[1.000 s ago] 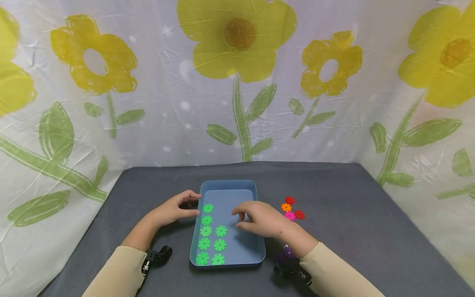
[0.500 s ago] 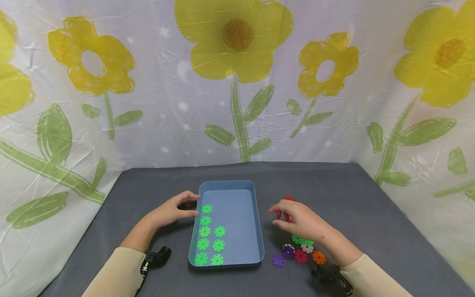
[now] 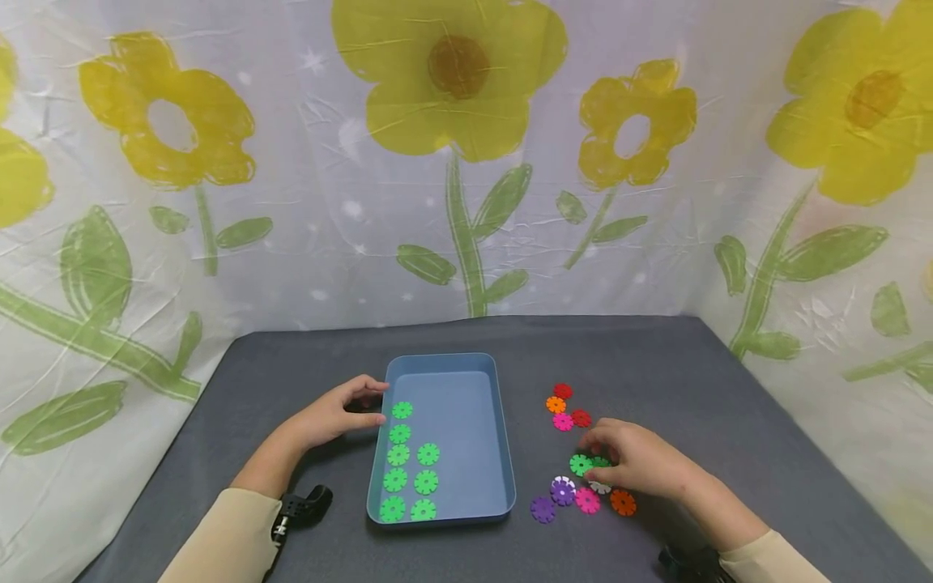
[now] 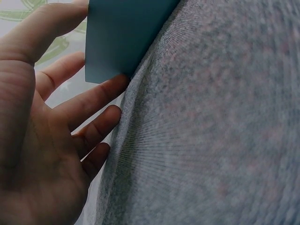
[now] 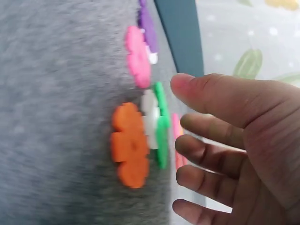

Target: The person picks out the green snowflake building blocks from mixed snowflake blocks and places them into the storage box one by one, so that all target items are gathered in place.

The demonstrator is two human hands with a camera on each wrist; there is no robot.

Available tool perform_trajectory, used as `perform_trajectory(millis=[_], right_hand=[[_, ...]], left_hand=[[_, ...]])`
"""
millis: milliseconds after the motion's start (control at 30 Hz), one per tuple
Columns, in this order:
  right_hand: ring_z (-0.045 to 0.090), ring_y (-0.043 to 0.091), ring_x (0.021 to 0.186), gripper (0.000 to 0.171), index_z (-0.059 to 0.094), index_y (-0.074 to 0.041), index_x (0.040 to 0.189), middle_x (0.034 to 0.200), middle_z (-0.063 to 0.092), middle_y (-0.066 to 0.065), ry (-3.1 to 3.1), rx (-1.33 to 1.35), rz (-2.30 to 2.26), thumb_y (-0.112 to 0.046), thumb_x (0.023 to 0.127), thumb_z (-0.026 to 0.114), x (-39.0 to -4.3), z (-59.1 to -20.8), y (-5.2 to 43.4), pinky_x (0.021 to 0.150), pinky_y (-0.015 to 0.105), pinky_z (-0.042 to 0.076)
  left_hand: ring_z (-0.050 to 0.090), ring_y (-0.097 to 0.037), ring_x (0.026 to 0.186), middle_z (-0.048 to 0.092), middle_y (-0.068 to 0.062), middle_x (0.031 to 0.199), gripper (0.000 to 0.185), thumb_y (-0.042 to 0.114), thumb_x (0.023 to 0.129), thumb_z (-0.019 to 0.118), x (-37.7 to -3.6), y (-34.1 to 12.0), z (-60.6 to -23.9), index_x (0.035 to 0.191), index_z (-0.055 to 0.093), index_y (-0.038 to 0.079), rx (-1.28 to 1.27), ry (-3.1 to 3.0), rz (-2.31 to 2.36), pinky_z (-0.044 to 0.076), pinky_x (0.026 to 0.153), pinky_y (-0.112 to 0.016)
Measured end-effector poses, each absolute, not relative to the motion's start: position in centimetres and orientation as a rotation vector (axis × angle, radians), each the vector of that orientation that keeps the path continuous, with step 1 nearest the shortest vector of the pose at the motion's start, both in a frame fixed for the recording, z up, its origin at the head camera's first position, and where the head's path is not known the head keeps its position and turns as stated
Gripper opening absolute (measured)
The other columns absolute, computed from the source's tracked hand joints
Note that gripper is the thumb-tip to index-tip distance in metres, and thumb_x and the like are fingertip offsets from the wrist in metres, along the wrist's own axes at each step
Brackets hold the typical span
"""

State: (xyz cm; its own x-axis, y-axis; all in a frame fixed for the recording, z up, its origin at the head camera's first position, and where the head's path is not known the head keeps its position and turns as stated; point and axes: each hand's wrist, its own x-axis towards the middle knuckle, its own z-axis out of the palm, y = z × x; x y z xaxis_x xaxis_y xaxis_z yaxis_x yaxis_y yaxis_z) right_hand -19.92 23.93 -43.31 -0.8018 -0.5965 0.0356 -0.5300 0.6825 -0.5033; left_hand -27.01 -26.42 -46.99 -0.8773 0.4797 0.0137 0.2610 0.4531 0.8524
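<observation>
A blue tray [image 3: 466, 429] lies on the table, with green notched discs [image 3: 398, 455] in two columns along its left side. My left hand [image 3: 342, 417] rests its fingertips against the tray's left wall, and the left wrist view shows loosely spread fingers [image 4: 96, 96] at the wall's corner. To the right of the tray, my right hand [image 3: 641, 457] hovers over a cluster of discs, partly hiding a green disc [image 3: 601, 462] and a white disc [image 3: 601, 487]. Another green disc [image 3: 581, 465] lies by its fingertips. In the right wrist view, the thumb and fingers [image 5: 206, 176] stand apart, holding nothing.
Purple discs [image 3: 543, 509], a pink disc [image 3: 587, 500] and an orange disc [image 3: 623, 502] lie nearer the front. Farther back is a small group with a red disc [image 3: 562, 390] and a smaller orange disc [image 3: 555, 405]. A flowered cloth [image 3: 313, 202] hangs behind the table.
My right hand has moved from above the tray to the right, past its edge, and down toward the green discs. The left hand stays at the tray's wall.
</observation>
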Motion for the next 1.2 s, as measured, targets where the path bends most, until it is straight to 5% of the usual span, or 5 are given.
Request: perform_trajectory(millis=[367, 1200], right_hand=[[0.051, 0.006, 0.075, 0.02, 0.072, -0.016, 0.094, 0.083, 0.055, -0.011, 2.888, -0.909, -0.727, -0.021, 0.082, 0.088, -20.0, -45.0, 23.5, 0.065, 0.026, 0.045], [0.058, 0.023, 0.082, 0.025, 0.071, -0.013, 0.111, 0.096, 0.064, 0.0, 2.85, -0.861, -1.043, -0.012, 0.088, 0.081, -23.1, -40.0, 18.5, 0.068, 0.029, 0.051]], left_hand=[[0.049, -0.038, 0.13, 0.052, -0.017, 0.148, 0.05, 0.028, 0.095, 0.077, -26.8, -26.3, -47.0, 0.137, 0.057, 0.009, 0.645, 2.483, 1.393, 0.04, 0.104, -0.058], [0.048, -0.039, 0.131, 0.052, -0.018, 0.148, 0.051, 0.026, 0.096, 0.076, -27.1, -26.4, -47.0, 0.139, 0.056, 0.007, 0.646, 2.485, 1.381, 0.038, 0.105, -0.061]])
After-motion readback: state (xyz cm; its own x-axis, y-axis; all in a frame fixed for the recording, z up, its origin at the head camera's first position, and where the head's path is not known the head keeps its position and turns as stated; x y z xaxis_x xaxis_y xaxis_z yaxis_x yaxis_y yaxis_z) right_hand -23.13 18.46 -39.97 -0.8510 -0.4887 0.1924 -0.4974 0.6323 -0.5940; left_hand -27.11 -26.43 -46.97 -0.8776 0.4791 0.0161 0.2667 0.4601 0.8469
